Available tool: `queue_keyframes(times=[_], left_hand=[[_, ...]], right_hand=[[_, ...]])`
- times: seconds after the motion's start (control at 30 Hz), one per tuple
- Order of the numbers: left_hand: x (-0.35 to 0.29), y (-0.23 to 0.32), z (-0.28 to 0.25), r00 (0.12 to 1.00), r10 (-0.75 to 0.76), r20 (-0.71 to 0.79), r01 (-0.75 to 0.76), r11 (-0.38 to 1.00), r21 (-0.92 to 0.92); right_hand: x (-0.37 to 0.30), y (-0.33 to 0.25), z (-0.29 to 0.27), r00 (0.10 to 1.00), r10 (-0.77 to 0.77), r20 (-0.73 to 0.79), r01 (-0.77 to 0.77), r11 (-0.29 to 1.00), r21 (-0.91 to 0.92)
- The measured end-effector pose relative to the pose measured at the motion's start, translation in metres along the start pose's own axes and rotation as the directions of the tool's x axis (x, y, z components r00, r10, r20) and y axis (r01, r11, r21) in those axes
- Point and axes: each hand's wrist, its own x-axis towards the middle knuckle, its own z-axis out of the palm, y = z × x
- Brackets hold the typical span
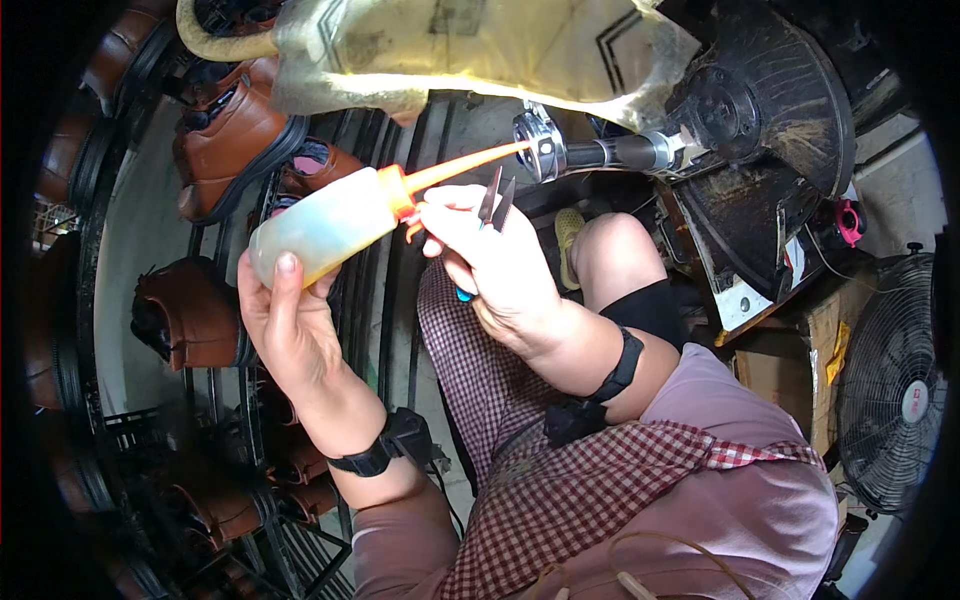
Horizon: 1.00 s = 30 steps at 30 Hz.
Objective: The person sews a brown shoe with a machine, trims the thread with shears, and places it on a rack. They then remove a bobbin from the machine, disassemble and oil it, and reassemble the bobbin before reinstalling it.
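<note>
My left hand (295,315) is closed round the base of a translucent squeeze bottle (330,225) with some yellowish liquid low inside. The bottle is tilted, and its long orange nozzle (465,167) points up to the right. In this view the nozzle tip overlaps the edge of a chrome machine part (541,146); I cannot tell whether they touch. Beside the orange collar, the fingertips of my right hand (505,270) are pinched at a small orange tab. A pair of thread snips (497,205) is tucked in the same hand, dark blades sticking out past the fingers.
Brown leather shoes (230,140) fill racks on the left. Above my hands hangs a yellowed plastic-covered machine head (480,55). A large dark wheel-like housing (760,110) stands at the upper right. A black fan (895,385) and a cardboard box (780,385) are at the right.
</note>
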Motion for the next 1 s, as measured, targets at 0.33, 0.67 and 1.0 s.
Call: queue_keyframes(times=[0.33,0.67,1.0], left_hand=[[0.018,0.013,0.011,0.996,-0.088,0.011,0.085,0.983,0.165],[0.038,0.015,0.005,0.981,-0.16,0.113,0.144,0.98,0.135],[-0.091,-0.11,-0.023,0.835,-0.486,0.258,0.498,0.867,0.022]], right_hand=[[-0.001,0.001,0.009,1.0,0.029,-0.009,-0.028,0.998,0.061],[0.002,0.005,0.016,0.998,0.064,-0.001,-0.064,0.996,0.069],[-0.025,0.0,-0.079,0.934,-0.325,0.15,0.294,0.459,-0.838]])
